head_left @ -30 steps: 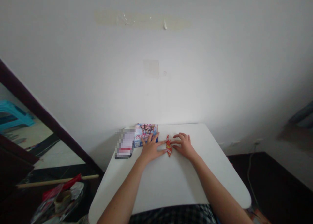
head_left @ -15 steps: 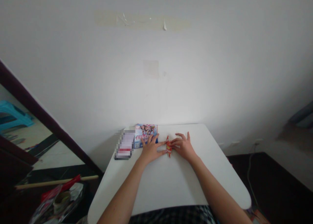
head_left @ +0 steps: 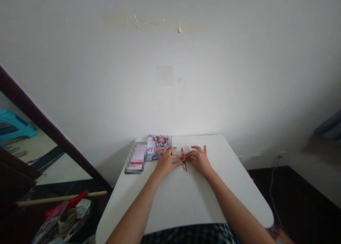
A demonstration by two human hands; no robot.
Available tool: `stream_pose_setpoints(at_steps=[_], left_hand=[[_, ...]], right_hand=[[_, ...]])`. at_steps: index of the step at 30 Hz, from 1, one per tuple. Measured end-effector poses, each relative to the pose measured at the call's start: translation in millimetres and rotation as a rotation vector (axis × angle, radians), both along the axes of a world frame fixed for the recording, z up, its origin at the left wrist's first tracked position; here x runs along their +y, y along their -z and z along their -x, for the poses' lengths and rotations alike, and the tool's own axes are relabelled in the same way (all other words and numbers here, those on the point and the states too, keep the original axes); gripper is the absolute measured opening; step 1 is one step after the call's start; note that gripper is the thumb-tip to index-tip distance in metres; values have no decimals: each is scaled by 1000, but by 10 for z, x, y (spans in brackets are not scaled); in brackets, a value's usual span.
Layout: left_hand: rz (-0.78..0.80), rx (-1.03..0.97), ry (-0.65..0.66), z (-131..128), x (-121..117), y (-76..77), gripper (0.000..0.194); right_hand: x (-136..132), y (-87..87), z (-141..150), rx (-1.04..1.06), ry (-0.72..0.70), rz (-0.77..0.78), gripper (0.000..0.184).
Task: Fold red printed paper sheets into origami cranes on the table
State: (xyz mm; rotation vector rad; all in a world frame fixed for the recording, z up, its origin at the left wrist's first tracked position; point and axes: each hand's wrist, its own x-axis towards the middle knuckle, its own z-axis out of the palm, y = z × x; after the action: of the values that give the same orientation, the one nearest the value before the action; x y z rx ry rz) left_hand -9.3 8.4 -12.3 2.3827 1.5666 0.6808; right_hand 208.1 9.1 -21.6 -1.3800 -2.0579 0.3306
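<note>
A small red piece of folded paper (head_left: pixel 183 159) with yellowish print stands between my hands, its two pointed ends sticking out toward the wall and toward me. From the left, thumb and index finger of my left hand (head_left: pixel 165 163) pinch it, while the other fingers spread over the lower edge of a blue printed booklet or packet (head_left: pixel 160 141). My right hand (head_left: pixel 200 161) grips the paper's right side with thumb and fingertips; its outer fingers are raised. Fingertips hide part of the fold.
Both forearms rest over a white table (head_left: pixel 186 201) pushed against a pale wall (head_left: pixel 170 105). A blurred-out phone-like object (head_left: pixel 136 162) lies left of the booklet. On the floor at left are a wooden pole (head_left: pixel 93 193) and a clutter-filled bag (head_left: pixel 77 215).
The red paper has gone from lying flat and wide to a narrower, pinched-up shape. My right fingers have closed in on it, and my left hand has shifted slightly right.
</note>
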Motion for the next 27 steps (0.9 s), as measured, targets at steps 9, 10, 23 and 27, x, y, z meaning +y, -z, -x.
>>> stream_pose_setpoints(at_steps=[9, 10, 23, 27], left_hand=[[1, -33, 5, -101, 2, -43, 17], [-5, -35, 4, -112, 2, -44, 16], [-60, -10, 8, -120, -31, -77, 10], [-54, -31, -4, -120, -19, -67, 10]], right_hand=[[2, 1, 67, 50, 66, 84, 16], [1, 2, 71, 53, 73, 86, 16], [-39, -53, -28, -68, -5, -39, 16], [-40, -55, -5, -72, 8, -41, 18]])
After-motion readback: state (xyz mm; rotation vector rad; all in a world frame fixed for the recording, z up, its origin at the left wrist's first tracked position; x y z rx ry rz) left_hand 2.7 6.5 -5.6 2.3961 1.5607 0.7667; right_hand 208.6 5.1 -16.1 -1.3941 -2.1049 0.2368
